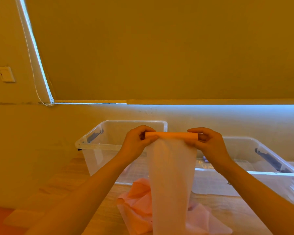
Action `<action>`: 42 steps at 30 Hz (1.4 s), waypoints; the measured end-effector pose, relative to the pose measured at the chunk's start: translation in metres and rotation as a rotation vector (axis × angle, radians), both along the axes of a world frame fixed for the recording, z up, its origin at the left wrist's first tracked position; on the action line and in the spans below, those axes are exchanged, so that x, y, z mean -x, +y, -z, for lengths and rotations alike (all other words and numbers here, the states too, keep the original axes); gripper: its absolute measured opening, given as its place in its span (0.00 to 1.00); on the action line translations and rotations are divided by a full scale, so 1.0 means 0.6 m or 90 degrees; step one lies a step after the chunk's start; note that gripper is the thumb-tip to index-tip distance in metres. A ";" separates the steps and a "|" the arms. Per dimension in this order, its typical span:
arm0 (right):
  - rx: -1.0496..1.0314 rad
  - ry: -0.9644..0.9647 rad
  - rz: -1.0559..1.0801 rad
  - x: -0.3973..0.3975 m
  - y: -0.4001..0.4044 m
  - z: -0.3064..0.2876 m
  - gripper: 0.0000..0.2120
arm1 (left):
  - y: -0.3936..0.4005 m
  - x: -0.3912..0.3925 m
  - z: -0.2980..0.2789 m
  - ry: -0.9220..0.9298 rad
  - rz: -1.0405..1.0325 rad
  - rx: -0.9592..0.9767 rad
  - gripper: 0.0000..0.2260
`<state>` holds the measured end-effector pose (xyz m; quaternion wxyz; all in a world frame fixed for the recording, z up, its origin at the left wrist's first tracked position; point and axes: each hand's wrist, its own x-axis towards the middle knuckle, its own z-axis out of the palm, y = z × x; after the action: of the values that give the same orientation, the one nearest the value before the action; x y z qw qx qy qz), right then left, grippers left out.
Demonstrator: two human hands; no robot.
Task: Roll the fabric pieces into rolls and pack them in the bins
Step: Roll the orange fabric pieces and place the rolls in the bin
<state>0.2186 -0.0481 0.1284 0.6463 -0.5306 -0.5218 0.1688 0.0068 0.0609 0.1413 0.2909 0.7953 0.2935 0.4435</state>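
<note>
White fabric strip (171,175) hangs from partly wound roll (171,135); left hand (137,141) and right hand (209,143) pinch roll ends, above 2 clear bins (98,146).

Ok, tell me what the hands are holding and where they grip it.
Both hands hold one fabric piece by its rolled top: left hand grips the roll's left end, right hand its right end. The rest hangs loose.

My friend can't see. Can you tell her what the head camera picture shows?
Two hands, left hand and right hand, hold up a white fabric piece, its top rolled between them. Behind stand two clear plastic bins on a wooden table, with pink fabric piled below.
</note>
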 end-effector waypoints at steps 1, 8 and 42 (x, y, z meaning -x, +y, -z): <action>0.000 -0.001 0.000 0.002 0.000 -0.001 0.10 | 0.000 0.000 0.001 -0.004 -0.001 -0.001 0.04; 0.007 0.015 0.031 0.009 0.005 0.005 0.02 | 0.001 0.003 -0.002 0.008 0.006 -0.008 0.10; -0.025 0.027 0.033 0.004 0.007 0.002 0.08 | -0.001 0.010 -0.012 -0.023 0.018 0.026 0.08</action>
<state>0.2164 -0.0440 0.1275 0.6714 -0.5278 -0.4973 0.1526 0.0009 0.0600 0.1487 0.3185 0.7853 0.2855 0.4477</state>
